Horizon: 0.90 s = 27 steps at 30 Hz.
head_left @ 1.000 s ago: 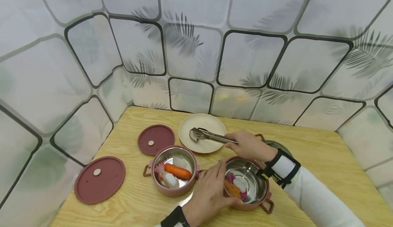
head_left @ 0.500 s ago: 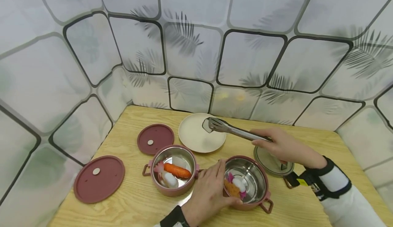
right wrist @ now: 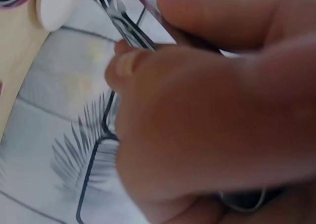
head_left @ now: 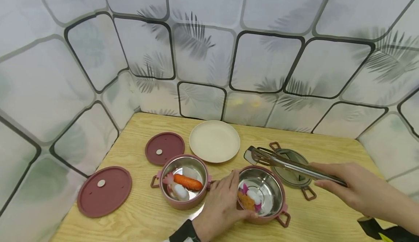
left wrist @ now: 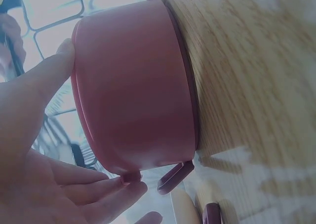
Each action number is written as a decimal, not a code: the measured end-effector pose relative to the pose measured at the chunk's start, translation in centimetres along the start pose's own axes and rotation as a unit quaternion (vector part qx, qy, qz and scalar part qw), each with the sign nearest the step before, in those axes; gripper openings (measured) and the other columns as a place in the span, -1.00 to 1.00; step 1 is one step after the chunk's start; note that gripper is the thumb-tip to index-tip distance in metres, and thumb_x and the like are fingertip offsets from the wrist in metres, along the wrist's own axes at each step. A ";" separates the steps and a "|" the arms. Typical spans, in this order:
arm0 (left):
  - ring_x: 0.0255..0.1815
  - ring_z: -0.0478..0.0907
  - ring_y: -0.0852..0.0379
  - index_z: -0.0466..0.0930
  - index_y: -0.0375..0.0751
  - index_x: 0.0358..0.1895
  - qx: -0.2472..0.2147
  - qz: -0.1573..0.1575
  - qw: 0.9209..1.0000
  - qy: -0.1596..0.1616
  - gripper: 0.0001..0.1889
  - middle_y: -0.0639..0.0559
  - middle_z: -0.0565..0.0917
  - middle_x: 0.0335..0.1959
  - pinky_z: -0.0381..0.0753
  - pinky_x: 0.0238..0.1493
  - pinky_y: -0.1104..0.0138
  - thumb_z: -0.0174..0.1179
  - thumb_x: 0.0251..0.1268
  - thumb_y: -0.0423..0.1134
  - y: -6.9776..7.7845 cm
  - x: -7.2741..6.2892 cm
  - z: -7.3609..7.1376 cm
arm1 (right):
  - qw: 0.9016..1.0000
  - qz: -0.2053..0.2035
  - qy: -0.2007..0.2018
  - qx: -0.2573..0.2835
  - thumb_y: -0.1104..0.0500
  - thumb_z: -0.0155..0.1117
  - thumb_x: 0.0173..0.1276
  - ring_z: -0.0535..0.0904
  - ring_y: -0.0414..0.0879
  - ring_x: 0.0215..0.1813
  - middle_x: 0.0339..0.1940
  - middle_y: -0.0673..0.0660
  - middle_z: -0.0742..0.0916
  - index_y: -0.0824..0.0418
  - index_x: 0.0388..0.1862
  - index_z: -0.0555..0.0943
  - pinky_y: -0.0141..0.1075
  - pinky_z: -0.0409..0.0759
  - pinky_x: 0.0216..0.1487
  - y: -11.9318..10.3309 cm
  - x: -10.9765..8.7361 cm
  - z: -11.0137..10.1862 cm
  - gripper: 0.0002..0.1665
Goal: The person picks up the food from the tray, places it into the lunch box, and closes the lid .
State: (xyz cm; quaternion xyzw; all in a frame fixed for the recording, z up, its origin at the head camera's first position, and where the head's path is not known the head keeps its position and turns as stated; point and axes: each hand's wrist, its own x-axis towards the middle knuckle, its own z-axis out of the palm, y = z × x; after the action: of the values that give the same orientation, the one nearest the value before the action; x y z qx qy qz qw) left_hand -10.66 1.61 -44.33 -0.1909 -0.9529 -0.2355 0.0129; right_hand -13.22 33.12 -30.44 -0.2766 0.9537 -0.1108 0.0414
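Note:
My right hand (head_left: pixel 350 187) grips a pair of metal tongs (head_left: pixel 296 167). A small white piece with a dark edge (head_left: pixel 250 155) is at their tips, above the back rim of the right pink pot (head_left: pixel 280 207). My left hand (head_left: pixel 220 205) holds that pot at its left side, thumb at the rim and fingers by a handle, as the left wrist view of the pot (left wrist: pixel 140 86) shows. Inside lie a brown-orange piece (head_left: pixel 245 200) and a white piece with magenta ends (head_left: pixel 254 197). The right wrist view shows the tongs (right wrist: pixel 126 24) between thumb and fingers.
Left of my left hand stands another pink pot (head_left: pixel 183 205) with an orange carrot-like piece (head_left: pixel 187 181) and pale pieces in it. Behind are a cream plate (head_left: pixel 214 141) and a dark red lid (head_left: pixel 165 148); a larger red lid (head_left: pixel 104 194) lies left. A glass lid (head_left: pixel 288 176) lies right.
My right hand has lifted the tongs with the dark-edged white piece off the plate and carried them right and toward me, to the right pot. The left hand stays on the pot.

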 end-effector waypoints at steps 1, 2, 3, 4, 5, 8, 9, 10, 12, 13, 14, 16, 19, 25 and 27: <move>0.44 0.38 -0.03 0.10 -0.20 0.55 0.000 -0.001 1.000 0.000 0.22 -0.10 0.32 0.51 0.42 0.36 -0.05 0.26 -0.10 0.53 0.0 0.0 0.0 | 1.000 -0.005 0.006 -0.012 0.01 0.27 0.41 0.53 -0.54 -0.33 -0.20 -0.12 0.79 0.17 0.26 0.60 -0.43 0.54 -0.36 0.2 -0.5 0.2 -0.51; 0.44 0.38 -0.03 0.10 -0.19 0.56 -0.002 -0.002 1.000 -0.001 0.22 -0.10 0.31 0.51 0.42 0.36 -0.04 0.26 -0.11 0.53 0.0 0.0 -0.1 | 0.999 -0.019 0.016 -0.023 0.04 0.32 0.37 0.54 -0.55 -0.25 -0.09 -0.06 0.80 0.17 0.23 0.62 -0.42 0.57 -0.36 0.4 -0.9 0.4 -0.52; 0.44 0.37 -0.03 0.10 -0.19 0.56 -0.003 -0.003 1.000 -0.002 0.22 -0.10 0.31 0.52 0.42 0.36 -0.04 0.25 -0.11 0.53 -0.1 -0.1 -0.1 | 0.999 -0.034 0.021 -0.025 0.07 0.35 0.35 0.49 -0.56 -0.29 -0.14 -0.09 0.80 0.18 0.21 0.63 -0.45 0.51 -0.40 0.6 -1.3 0.7 -0.53; 0.45 0.37 -0.03 0.10 -0.19 0.55 -0.005 -0.003 1.000 -0.003 0.22 -0.10 0.31 0.52 0.42 0.37 -0.04 0.25 -0.11 0.53 -0.1 -0.1 -0.1 | 0.998 -0.043 0.025 -0.033 0.08 0.38 0.31 0.53 -0.54 -0.21 -0.08 -0.06 0.80 0.17 0.17 0.65 -0.44 0.55 -0.39 0.7 -1.7 1.0 -0.54; 0.45 0.37 -0.03 0.10 -0.19 0.55 -0.005 -0.002 1.000 -0.003 0.22 -0.09 0.31 0.52 0.42 0.37 -0.05 0.24 -0.11 0.54 -0.1 -0.1 -0.1 | 0.997 -0.056 0.026 -0.037 0.09 0.40 0.30 0.54 -0.54 -0.22 -0.12 -0.08 0.81 0.18 0.15 0.67 -0.45 0.54 -0.41 0.8 -2.1 1.2 -0.55; 0.45 0.37 -0.03 0.11 -0.21 0.55 -0.005 0.001 1.000 -0.003 0.22 -0.10 0.31 0.52 0.42 0.37 -0.05 0.24 -0.10 0.54 -0.2 -0.1 -0.1 | 0.998 -0.061 -0.008 -0.029 0.09 0.35 0.34 0.58 -0.51 -0.25 -0.17 -0.14 0.80 0.22 0.14 0.66 -0.43 0.54 -0.42 0.9 -2.6 1.6 -0.57; 0.45 0.37 -0.03 0.11 -0.22 0.55 -0.004 0.002 1.000 -0.002 0.22 -0.10 0.31 0.52 0.42 0.37 -0.05 0.24 -0.10 0.53 -0.2 -0.1 -0.1 | 0.998 -0.054 -0.019 -0.029 0.08 0.33 0.36 0.61 -0.49 -0.23 -0.17 -0.16 0.80 0.21 0.14 0.66 -0.43 0.56 -0.41 0.9 -2.6 1.7 -0.58; 0.45 0.37 -0.03 0.11 -0.22 0.55 -0.004 0.003 1.000 -0.001 0.22 -0.11 0.31 0.52 0.42 0.37 -0.05 0.24 -0.10 0.53 -0.2 -0.1 -0.1 | 0.998 -0.044 -0.032 -0.029 0.05 0.30 0.38 0.64 -0.47 -0.20 -0.16 -0.15 0.80 0.19 0.15 0.66 -0.39 0.60 -0.39 0.9 -2.7 1.8 -0.59; 0.45 0.37 -0.03 0.11 -0.22 0.55 -0.005 0.004 1.000 0.002 0.22 -0.11 0.31 0.51 0.42 0.37 -0.04 0.26 -0.10 0.52 -0.2 -0.1 0.0 | 0.998 -0.029 -0.050 -0.023 0.03 0.28 0.40 0.66 -0.44 -0.21 -0.15 -0.13 0.80 0.21 0.15 0.65 -0.38 0.61 -0.38 1.0 -2.6 1.9 -0.57; 0.45 0.38 -0.03 0.11 -0.22 0.55 -0.003 0.005 1.000 0.002 0.22 -0.11 0.31 0.51 0.42 0.37 -0.04 0.26 -0.10 0.52 -0.2 -0.1 0.0 | 0.998 -0.024 -0.055 -0.024 0.02 0.28 0.40 0.67 -0.42 -0.21 -0.15 -0.11 0.80 0.21 0.15 0.65 -0.36 0.62 -0.37 1.0 -2.6 2.0 -0.57; 0.45 0.38 -0.03 0.11 -0.21 0.55 -0.003 0.006 1.000 0.003 0.22 -0.11 0.31 0.51 0.42 0.37 -0.04 0.26 -0.10 0.52 -0.2 -0.1 0.0 | 0.998 -0.019 -0.058 -0.026 0.01 0.28 0.40 0.67 -0.40 -0.21 -0.14 -0.10 0.80 0.21 0.14 0.66 -0.35 0.63 -0.36 1.0 -2.6 2.2 -0.57; 0.44 0.38 -0.03 0.10 -0.20 0.56 -0.002 0.006 1.000 0.001 0.22 -0.10 0.31 0.52 0.42 0.37 -0.05 0.26 -0.09 0.52 -0.3 -0.1 0.0 | 0.997 -0.003 -0.064 -0.037 -0.03 0.28 0.39 0.71 -0.31 -0.21 -0.12 -0.07 0.80 0.20 0.13 0.66 -0.31 0.65 -0.33 1.0 -2.6 2.6 -0.55; 0.44 0.38 -0.02 0.08 -0.18 0.57 -0.001 0.005 1.000 -0.002 0.22 -0.09 0.30 0.52 0.42 0.37 -0.05 0.24 -0.09 0.53 -0.3 -0.1 0.0 | 0.997 0.011 -0.057 -0.060 -0.08 0.29 0.36 0.74 -0.17 -0.19 -0.10 -0.04 0.80 0.17 0.12 0.67 -0.24 0.68 -0.29 1.0 -2.5 3.3 -0.53; 0.44 0.39 -0.02 0.08 -0.18 0.57 0.000 0.005 1.000 0.003 0.23 -0.10 0.31 0.52 0.43 0.36 -0.04 0.25 -0.11 0.53 -0.2 0.0 0.0 | 0.997 -0.022 -0.015 -0.071 -0.06 0.39 0.27 0.71 -0.23 -0.24 -0.18 -0.11 0.79 0.11 0.09 0.69 -0.24 0.65 -0.33 0.6 -2.0 4.9 -0.55; 0.44 0.39 -0.02 0.08 -0.18 0.56 -0.002 0.004 1.000 0.003 0.23 -0.10 0.31 0.52 0.42 0.37 -0.04 0.26 -0.11 0.53 -0.2 0.0 0.0 | 0.997 -0.038 -0.003 -0.070 -0.03 0.41 0.25 0.65 -0.35 -0.27 -0.23 -0.18 0.77 0.06 0.08 0.68 -0.28 0.61 -0.37 0.5 -1.9 5.3 -0.57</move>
State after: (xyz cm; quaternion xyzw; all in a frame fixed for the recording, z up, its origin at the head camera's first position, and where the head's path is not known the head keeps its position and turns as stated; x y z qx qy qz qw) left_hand -10.68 1.49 -44.43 -0.1942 -0.9514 -0.2384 0.0160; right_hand -11.12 33.53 -35.63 -0.3152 0.9478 -0.0444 0.0206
